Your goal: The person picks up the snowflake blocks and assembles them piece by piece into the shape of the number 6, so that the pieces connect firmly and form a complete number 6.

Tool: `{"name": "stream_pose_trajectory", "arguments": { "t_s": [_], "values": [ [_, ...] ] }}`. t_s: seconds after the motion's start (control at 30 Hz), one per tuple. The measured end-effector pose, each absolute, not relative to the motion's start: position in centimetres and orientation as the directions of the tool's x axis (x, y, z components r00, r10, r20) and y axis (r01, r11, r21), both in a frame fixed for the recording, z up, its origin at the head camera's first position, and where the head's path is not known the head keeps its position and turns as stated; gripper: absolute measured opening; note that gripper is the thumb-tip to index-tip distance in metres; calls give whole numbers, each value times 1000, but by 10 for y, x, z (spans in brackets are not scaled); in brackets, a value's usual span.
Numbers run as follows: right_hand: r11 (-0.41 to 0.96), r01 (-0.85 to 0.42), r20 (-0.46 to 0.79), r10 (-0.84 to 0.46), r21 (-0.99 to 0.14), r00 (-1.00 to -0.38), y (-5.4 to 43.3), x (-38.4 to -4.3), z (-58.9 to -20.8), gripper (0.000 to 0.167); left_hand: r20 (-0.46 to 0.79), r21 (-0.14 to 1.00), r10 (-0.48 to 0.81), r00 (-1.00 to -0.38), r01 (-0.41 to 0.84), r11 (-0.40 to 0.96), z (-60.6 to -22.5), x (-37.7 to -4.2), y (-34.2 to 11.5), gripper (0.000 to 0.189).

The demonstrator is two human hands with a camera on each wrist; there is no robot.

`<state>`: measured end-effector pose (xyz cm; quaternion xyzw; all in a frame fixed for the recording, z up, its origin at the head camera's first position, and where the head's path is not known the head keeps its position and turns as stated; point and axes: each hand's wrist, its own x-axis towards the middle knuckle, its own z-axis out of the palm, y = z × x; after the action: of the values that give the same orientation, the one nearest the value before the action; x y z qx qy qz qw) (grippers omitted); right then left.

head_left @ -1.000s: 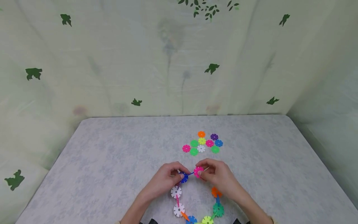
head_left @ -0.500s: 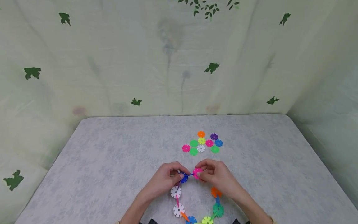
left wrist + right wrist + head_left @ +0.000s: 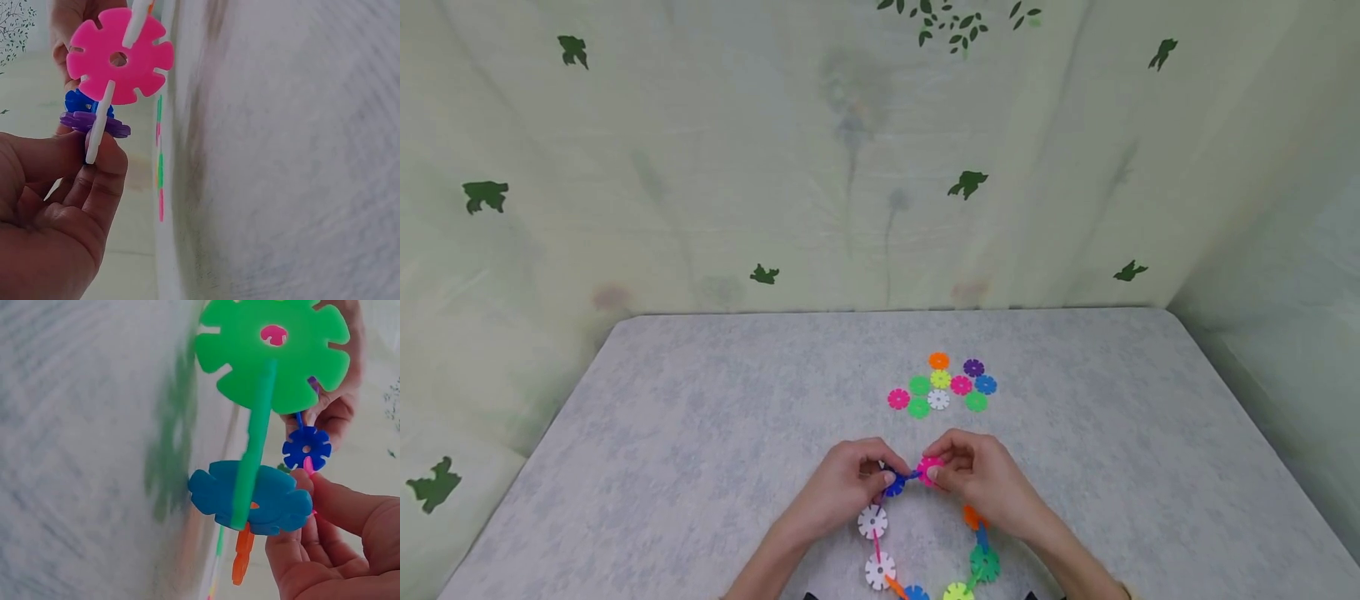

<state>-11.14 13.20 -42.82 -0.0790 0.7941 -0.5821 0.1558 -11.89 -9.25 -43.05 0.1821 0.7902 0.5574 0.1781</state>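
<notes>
In the head view my left hand (image 3: 857,479) pinches a dark blue slotted disc (image 3: 893,484). My right hand (image 3: 981,479) pinches a bright pink slotted disc (image 3: 927,472) beside it. A blue disc (image 3: 913,475), seen edge-on, bridges the two; how deep its slots sit in the pink one cannot be made out. From the left hand a chain of interlocked discs curves down through white discs (image 3: 872,522). A purple disc (image 3: 112,125) shows at the left fingertips. Below my right hand the chain has an orange disc (image 3: 973,517) and a green disc (image 3: 985,564).
Several loose discs lie flat beyond the hands, among them an orange disc (image 3: 938,361), a purple disc (image 3: 973,367) and a white disc (image 3: 938,400). They rest on a grey mottled table (image 3: 700,417). A pale patterned curtain (image 3: 700,167) hangs behind it.
My right hand has shifted slightly left and down with the pink disc, closing most of the space to the dark blue disc. The left hand has barely moved and keeps its pinch.
</notes>
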Motion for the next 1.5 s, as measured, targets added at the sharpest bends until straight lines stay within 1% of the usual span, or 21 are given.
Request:
{"name": "stream_pose_trajectory", "arguments": {
  "t_s": [0.1, 0.43, 0.7, 0.9, 1.13, 1.37, 1.5],
  "values": [
    [292, 55, -153, -327, -955, -933, 133, -111, -428, 14, -81, 944, 487, -869, 90, 319, -431, -119, -92, 29],
    [305, 24, -141, -368, -952, -919, 133, -109, -427, 10, -52, 933, 492, -869, 133, 334, -433, -116, -90, 30],
    [290, 16, -128, -370, -957, -920, 133, -108, -428, 9, -63, 939, 499, -864, 118, 323, -433, -116, -90, 29],
    [276, 26, -129, -363, -961, -923, 133, -110, -429, 12, -62, 945, 508, -859, 112, 306, -431, -118, -91, 29],
    [256, 33, -130, -374, -966, -918, 133, -110, -431, 14, -88, 949, 517, -851, 86, 304, -430, -119, -93, 27],
    [272, 18, -128, -395, -962, -910, 135, -111, -431, 19, -122, 943, 518, -847, 64, 328, -431, -119, -93, 26],
    [278, 28, -143, -403, -960, -904, 136, -111, -430, 22, -120, 944, 525, -842, 67, 323, -431, -120, -94, 26]
  ]
}}
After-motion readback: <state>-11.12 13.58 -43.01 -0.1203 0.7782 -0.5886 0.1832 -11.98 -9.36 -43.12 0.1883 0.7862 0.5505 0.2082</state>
